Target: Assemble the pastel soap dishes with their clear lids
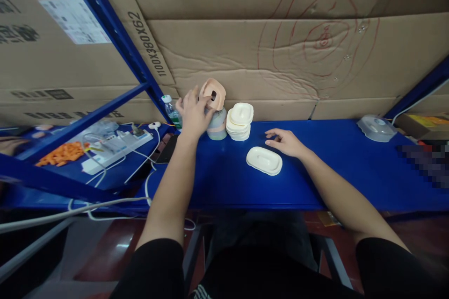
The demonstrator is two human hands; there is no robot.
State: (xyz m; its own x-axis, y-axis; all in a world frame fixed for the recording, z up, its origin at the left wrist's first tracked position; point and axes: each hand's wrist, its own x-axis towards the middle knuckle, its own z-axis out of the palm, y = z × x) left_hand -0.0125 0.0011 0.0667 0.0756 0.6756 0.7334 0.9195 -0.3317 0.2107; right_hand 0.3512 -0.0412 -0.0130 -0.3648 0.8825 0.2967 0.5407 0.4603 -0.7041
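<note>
On the left of the blue shelf, my left hand (195, 114) is at the near left edge of a peach-coloured shallow dish (218, 88). Its thumb and forefinger pinch the rim, with the other fingers raised. A small dark rectangle shows in the middle of this dish. Below it stands a stack of grey, pinkish and greenish pieces (217, 130), partly covered by the hand. Just right of that is a stack of cream dishes (239, 127). My right hand (286, 142) is open above the shelf, fingers loosely bent, beside a single cream oval dish (264, 160).
A water bottle (171, 111) and a dark phone-like slab (167, 149) are left of the stacks. Farther left are a power strip (117, 152), white cables and orange pieces (63, 154). A clear plastic box (376, 128) sits at right. Cardboard (224, 46) forms the back wall.
</note>
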